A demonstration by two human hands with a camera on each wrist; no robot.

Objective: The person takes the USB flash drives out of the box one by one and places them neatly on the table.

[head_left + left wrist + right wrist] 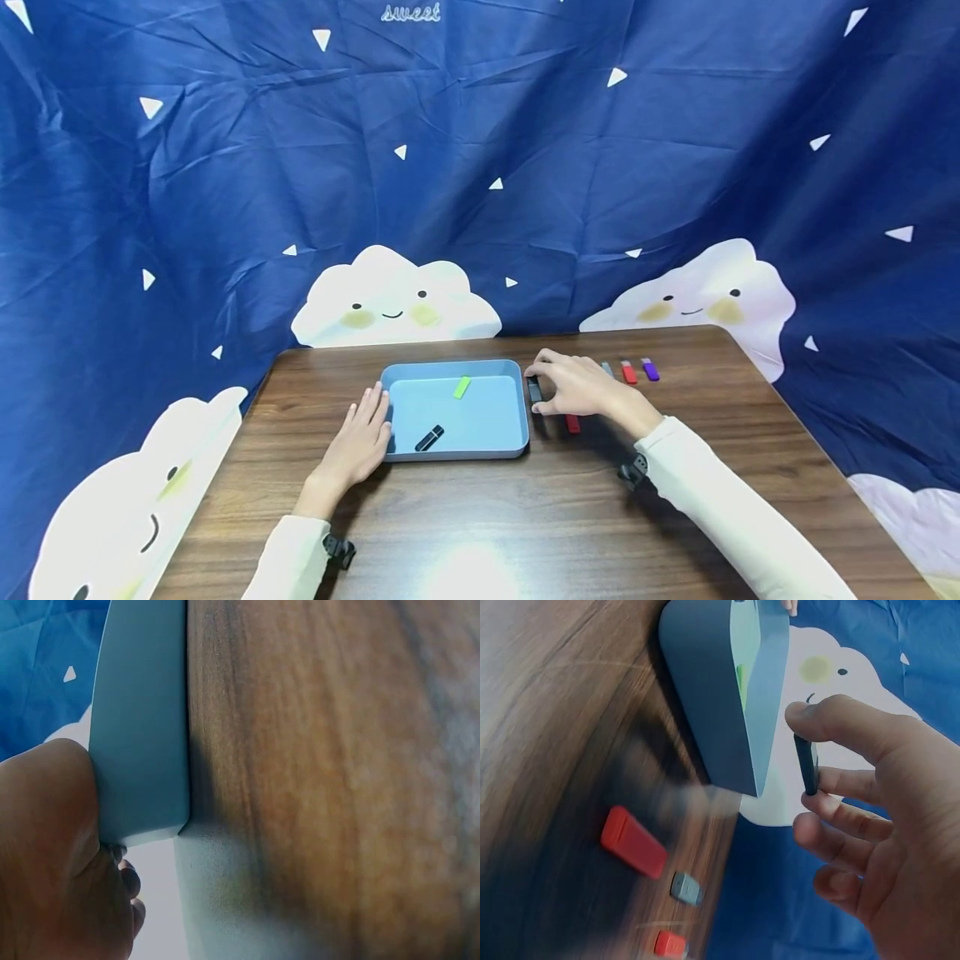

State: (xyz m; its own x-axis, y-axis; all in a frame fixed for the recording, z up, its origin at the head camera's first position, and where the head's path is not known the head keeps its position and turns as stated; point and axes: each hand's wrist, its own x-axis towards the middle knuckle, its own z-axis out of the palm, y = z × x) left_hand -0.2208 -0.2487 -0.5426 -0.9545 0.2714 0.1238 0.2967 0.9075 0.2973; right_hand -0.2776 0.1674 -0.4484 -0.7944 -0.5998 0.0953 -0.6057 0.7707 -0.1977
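We see the right hand (577, 390) just beside the right wall of the blue tray (517, 417), thumb and fingertips pinched on a small dark stick (534, 389) — probably a USB drive, though the head view is too small to be sure. The right wrist view shows it better: the dark stick (807, 763) is held upright between thumb and forefinger, clear of the table (547, 750), with the other fingers loosely curled beneath. The left hand (362, 437) lies flat against the tray's left wall, fingers straight and together, bracing it.

Inside the tray lie a green stick (462, 387) near the back and a black stick (430, 437) near the front. On the table right of the tray we count a red stick (573, 424) close to the wrist, and farther back a grey one (607, 367), another red one (628, 372) and a purple one (650, 369).

To handle this well, we judge the pinch should stay firm on the stick's flat faces while it is lifted above the tray wall, so it does not catch the rim — and the left hand's pressure should hold the tray from sliding.

The only writing we can read is the word "sweet" (410, 12) in white script at the top of the blue cloud-printed cloth (225, 167); we see no labels on the sticks.
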